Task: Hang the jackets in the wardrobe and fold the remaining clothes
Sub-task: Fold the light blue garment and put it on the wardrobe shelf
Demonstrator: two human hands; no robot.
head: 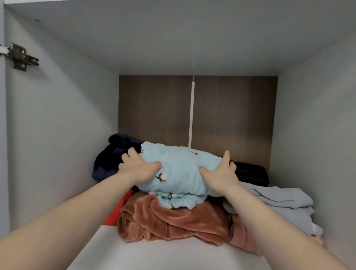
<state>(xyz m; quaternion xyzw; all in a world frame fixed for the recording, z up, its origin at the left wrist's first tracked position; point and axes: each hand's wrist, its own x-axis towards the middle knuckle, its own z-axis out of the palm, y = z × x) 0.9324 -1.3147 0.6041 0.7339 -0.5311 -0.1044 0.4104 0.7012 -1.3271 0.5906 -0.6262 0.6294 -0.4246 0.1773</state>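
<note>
A folded light blue fleece garment [180, 170] with small brown prints sits on top of a rust-brown plush garment [174, 220] on the wardrobe shelf [159, 262]. My left hand [138, 166] grips the blue bundle's left side, thumb on its front. My right hand [219, 174] grips its right side, with one finger pointing upward. Both forearms reach up into the compartment.
A dark navy garment [113, 154] lies behind at the left, a black item [250, 171] at the back right. Grey clothes [280, 200] and pink cloth [243, 236] are piled at the right; red fabric [114, 214] shows at the left. Door hinges [16, 55] flank the opening.
</note>
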